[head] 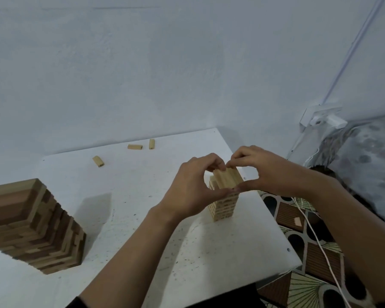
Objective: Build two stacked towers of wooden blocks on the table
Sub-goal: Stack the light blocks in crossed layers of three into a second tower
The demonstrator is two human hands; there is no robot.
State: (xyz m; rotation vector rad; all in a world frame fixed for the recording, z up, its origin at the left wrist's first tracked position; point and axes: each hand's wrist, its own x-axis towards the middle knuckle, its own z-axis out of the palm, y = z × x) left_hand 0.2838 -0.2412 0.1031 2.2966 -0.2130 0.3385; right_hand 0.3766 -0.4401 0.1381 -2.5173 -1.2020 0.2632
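Observation:
A pale wooden block tower [224,206] stands near the right edge of the white table [142,218]. Its top layer of blocks [228,177] sits framed between both hands. My left hand [189,187] curls round the top layer from the left, thumb at the near edge and fingers at the far edge. My right hand [259,168] grips it from the right in the same way. The fingertips of the two hands meet over the far edge. A taller tower of mixed dark and light blocks [36,227] stands at the table's left.
Three loose blocks lie toward the far edge of the table: one [98,161] on the left, one [135,147] in the middle, one [151,144] beside it. Off the table's right edge lie a patterned floor [309,252], a white cord [316,236] and bedding [369,156].

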